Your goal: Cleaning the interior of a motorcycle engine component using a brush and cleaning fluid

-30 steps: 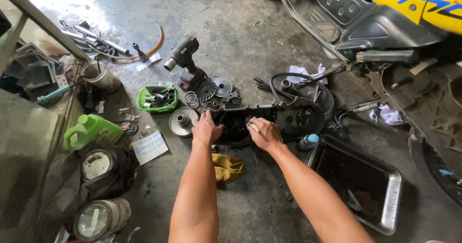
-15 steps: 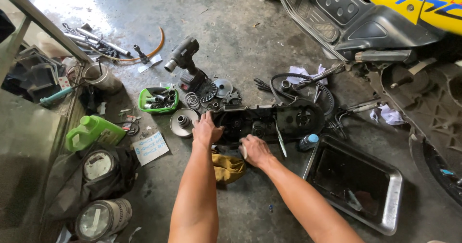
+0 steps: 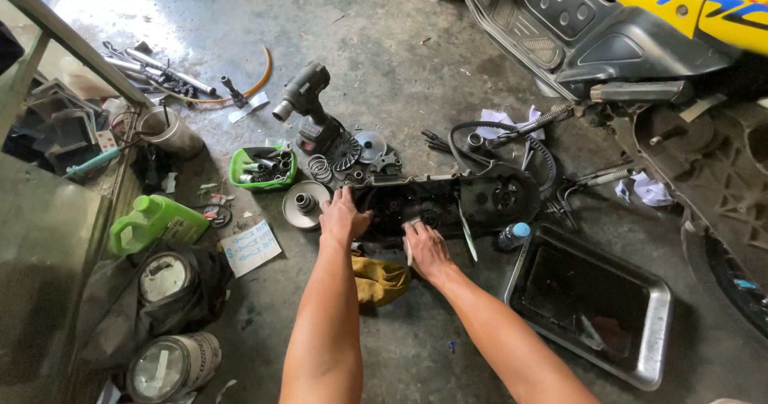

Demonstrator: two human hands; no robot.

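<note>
A long black engine case cover point(image 3: 448, 204) lies flat on the concrete floor, open side up, its rounded end to the right and narrower end to the left. Its inside looks dark and greasy. A pale cloth point(image 3: 410, 236) rests against its near edge, just beside a yellow rag point(image 3: 380, 278)

Both forearms bare, no sleeves; left hand point(image 3: 344, 217) and right hand point(image 3: 426, 248) apparently ungloved
</note>
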